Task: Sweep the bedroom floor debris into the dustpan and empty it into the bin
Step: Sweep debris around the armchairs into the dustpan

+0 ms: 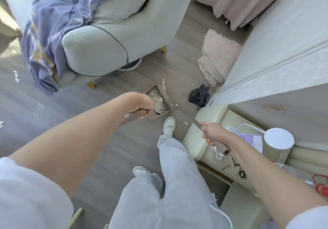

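Dustpan [160,112] at frame centre, on grey floor [53,104], holding pale crumpled debris [157,100]. We note broom head [162,85] at dustpan's far edge, touching debris pile. Left hand [142,105] clenched round dustpan handle [132,117]. Right hand [213,133] grasping broom handle [220,146], right of centre. White shoe [169,125] just beside dustpan. Paper scraps [16,76] at left edge. Dark bag [198,95] right of dustpan. Armchair [113,38] upper left, purple cloth [53,24] draped over it; pink rug [218,56] upper right.
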The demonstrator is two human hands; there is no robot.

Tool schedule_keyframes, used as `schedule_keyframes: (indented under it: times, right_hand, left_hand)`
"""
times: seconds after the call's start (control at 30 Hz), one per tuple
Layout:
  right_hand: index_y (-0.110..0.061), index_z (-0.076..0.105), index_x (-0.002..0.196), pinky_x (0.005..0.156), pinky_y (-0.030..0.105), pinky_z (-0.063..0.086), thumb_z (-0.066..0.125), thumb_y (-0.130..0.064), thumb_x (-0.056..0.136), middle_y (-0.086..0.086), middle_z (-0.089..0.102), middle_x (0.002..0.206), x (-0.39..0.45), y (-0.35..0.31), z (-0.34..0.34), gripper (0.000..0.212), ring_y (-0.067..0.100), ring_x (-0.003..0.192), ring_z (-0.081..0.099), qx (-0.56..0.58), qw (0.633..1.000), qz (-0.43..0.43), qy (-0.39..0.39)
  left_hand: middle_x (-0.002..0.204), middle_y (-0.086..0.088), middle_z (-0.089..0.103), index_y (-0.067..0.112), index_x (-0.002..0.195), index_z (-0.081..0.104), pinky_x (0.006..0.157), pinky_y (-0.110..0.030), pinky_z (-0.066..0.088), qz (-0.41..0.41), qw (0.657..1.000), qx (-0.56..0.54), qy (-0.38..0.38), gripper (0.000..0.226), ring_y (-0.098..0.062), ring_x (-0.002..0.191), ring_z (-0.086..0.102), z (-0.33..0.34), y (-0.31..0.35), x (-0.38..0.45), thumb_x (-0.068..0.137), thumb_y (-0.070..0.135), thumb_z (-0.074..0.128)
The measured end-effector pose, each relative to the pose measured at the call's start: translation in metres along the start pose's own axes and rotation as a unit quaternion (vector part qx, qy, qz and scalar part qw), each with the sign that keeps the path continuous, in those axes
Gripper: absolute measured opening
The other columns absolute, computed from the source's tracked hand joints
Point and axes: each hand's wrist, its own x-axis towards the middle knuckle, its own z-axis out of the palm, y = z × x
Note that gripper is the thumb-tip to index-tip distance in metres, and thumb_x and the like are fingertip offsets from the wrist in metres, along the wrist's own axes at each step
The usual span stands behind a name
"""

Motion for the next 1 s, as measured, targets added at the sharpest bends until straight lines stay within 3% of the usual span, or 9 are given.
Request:
schedule_keyframes:
  times: [0.1, 0.13, 0.2, 0.37, 0.5, 0.6, 0.73, 0.87, 1.0]
  right_hand:
    - [-0.030, 0.036, 0.149, 0.040, 0.022, 0.036, 0.038, -0.016, 0.098, 0.006, 0.048, 0.064, -0.030, 0.039, 0.006, 0.053, 0.014, 0.042, 0.043, 0.015, 0.999, -0.016, 0.029]
    - [-0.030, 0.035, 0.150, 0.040, 0.022, 0.036, 0.038, -0.015, 0.097, 0.007, 0.048, 0.063, -0.037, 0.049, 0.006, 0.054, 0.015, 0.042, 0.042, 0.026, 0.999, -0.017, 0.036]
    - [-0.029, 0.032, 0.151, 0.040, 0.021, 0.036, 0.038, -0.015, 0.097, 0.008, 0.049, 0.065, -0.054, 0.066, 0.013, 0.056, 0.014, 0.040, 0.042, 0.050, 0.997, -0.011, 0.052]
    - [-0.020, 0.047, 0.132, 0.038, 0.020, 0.038, 0.033, -0.013, 0.100, 0.010, 0.050, 0.069, -0.069, 0.069, 0.037, 0.036, 0.016, 0.048, 0.044, 0.073, 0.994, 0.030, 0.077]
    - [-0.013, 0.049, 0.121, 0.041, 0.025, 0.040, 0.027, -0.007, 0.095, 0.011, 0.051, 0.064, -0.057, 0.073, 0.072, 0.034, 0.019, 0.048, 0.047, 0.001, 0.996, 0.043, 0.074]
    - [-0.011, 0.050, 0.114, 0.037, 0.022, 0.038, 0.032, -0.012, 0.098, 0.009, 0.048, 0.063, -0.050, 0.078, 0.092, 0.024, 0.016, 0.046, 0.042, 0.066, 0.995, 0.067, 0.028]
    - [-0.028, 0.048, 0.134, 0.032, 0.016, 0.033, 0.034, -0.017, 0.104, 0.005, 0.046, 0.066, -0.061, 0.103, 0.079, 0.036, 0.010, 0.041, 0.039, 0.157, 0.983, 0.087, -0.039]
    - [-0.033, 0.037, 0.148, 0.035, 0.020, 0.036, 0.036, -0.013, 0.101, 0.008, 0.047, 0.066, -0.075, 0.119, 0.067, 0.051, 0.013, 0.039, 0.041, 0.033, 0.999, 0.016, 0.006]
    - [-0.029, 0.041, 0.145, 0.039, 0.023, 0.038, 0.036, -0.011, 0.097, 0.007, 0.046, 0.064, -0.065, 0.099, 0.074, 0.052, 0.015, 0.044, 0.042, -0.012, 0.999, -0.003, 0.036]
  left_hand:
    - [0.074, -0.019, 0.059, 0.000, 0.075, 0.058, 0.065, -0.031, 0.045, 0.007, 1.000, 0.007, 0.005, 0.011, -0.031, 0.067, 0.053, 0.025, -0.035, -0.014, 0.066, -0.003, 0.054]
    - [0.073, -0.016, 0.059, 0.001, 0.076, 0.058, 0.058, -0.024, 0.048, 0.010, 1.000, 0.005, 0.008, 0.003, -0.028, 0.064, 0.055, 0.031, -0.045, -0.019, 0.073, -0.001, 0.056]
    - [0.070, -0.009, 0.058, 0.005, 0.073, 0.056, 0.044, -0.015, 0.045, 0.021, 1.000, 0.018, 0.007, 0.015, -0.021, 0.058, 0.054, 0.047, -0.068, -0.037, 0.088, 0.006, 0.054]
    - [0.077, -0.021, 0.065, 0.000, 0.070, 0.062, 0.066, -0.032, 0.044, -0.006, 0.996, 0.093, 0.011, 0.009, -0.032, 0.067, 0.055, 0.069, -0.102, -0.054, 0.063, -0.004, 0.056]
    - [0.065, -0.018, 0.058, 0.000, 0.072, 0.060, 0.069, -0.036, 0.042, -0.037, 0.999, 0.028, -0.019, 0.019, -0.033, 0.069, 0.051, 0.081, -0.125, -0.032, 0.055, -0.005, 0.054]
    - [0.066, -0.019, 0.060, -0.001, 0.080, 0.062, 0.070, -0.036, 0.043, -0.038, 0.999, 0.001, -0.038, 0.026, -0.032, 0.066, 0.052, 0.079, -0.133, -0.018, 0.055, -0.006, 0.055]
    - [0.062, -0.016, 0.054, -0.002, 0.087, 0.057, 0.061, -0.029, 0.041, -0.037, 0.997, -0.053, -0.040, 0.025, -0.024, 0.049, 0.047, 0.071, -0.135, -0.020, 0.064, -0.006, 0.049]
    - [0.069, -0.016, 0.056, -0.002, 0.093, 0.052, 0.041, -0.020, 0.041, -0.038, 0.994, -0.102, -0.020, 0.017, -0.017, 0.035, 0.045, 0.067, -0.134, -0.017, 0.079, -0.008, 0.044]
    - [0.051, -0.012, 0.052, -0.004, 0.083, 0.055, 0.051, -0.020, 0.039, -0.037, 0.995, -0.089, -0.031, 0.012, -0.020, 0.038, 0.043, 0.057, -0.142, -0.027, 0.074, -0.005, 0.048]
